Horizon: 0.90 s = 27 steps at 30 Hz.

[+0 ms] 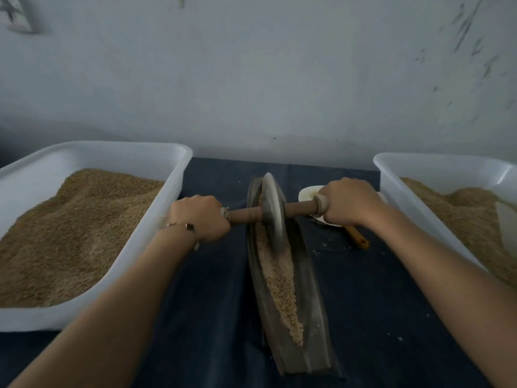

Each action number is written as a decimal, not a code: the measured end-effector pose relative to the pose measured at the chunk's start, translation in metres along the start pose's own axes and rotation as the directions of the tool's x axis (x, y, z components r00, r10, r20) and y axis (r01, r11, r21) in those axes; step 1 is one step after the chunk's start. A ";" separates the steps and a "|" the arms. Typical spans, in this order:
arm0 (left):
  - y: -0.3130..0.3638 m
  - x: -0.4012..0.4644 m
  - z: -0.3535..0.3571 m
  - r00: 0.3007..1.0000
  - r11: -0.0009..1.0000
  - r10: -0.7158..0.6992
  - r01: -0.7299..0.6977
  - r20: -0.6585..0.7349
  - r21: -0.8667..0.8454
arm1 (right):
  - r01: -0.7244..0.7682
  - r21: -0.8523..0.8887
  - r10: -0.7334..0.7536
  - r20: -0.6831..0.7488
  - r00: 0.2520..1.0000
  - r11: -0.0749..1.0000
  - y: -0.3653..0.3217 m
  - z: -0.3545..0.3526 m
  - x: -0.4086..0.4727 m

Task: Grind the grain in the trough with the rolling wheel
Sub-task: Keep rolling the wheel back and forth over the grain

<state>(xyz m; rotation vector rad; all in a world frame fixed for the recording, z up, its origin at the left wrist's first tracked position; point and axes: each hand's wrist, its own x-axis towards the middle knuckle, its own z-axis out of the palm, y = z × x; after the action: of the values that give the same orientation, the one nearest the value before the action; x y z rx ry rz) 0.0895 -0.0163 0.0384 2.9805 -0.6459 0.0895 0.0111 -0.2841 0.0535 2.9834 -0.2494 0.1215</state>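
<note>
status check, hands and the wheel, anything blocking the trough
Left hand and right hand grip the axle handles. Wheel sits at far end of trough, grain along the channel. Nothing in the way.

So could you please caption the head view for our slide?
Both hands, left hand and right hand, grip the rolling wheel over grain in the trough.

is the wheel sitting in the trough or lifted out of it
In it. The wheel stands upright with its lower rim down in the trough, on the grain, near the far end.
</note>
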 end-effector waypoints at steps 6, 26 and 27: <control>0.004 0.045 -0.031 0.869 0.990 0.061 0.009 0.490 -0.139 | -0.130 0.315 -0.044 0.492 0.869 0.940 0.013 -0.011 0.044; 0.010 -0.090 0.012 0.619 0.914 0.387 -0.160 -0.684 0.372 | 0.062 0.065 -0.009 -0.617 0.787 0.996 -0.012 0.053 -0.123; 0.010 -0.085 0.013 0.612 0.921 0.383 -0.198 -0.692 0.334 | 0.063 0.078 -0.002 -0.612 0.791 0.995 -0.013 0.052 -0.115</control>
<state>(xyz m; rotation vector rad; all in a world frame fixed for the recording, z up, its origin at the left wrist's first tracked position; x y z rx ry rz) 0.0084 0.0081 0.0195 2.5817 -1.0152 1.4231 -0.0963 -0.2613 -0.0103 2.8347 -0.1096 1.1014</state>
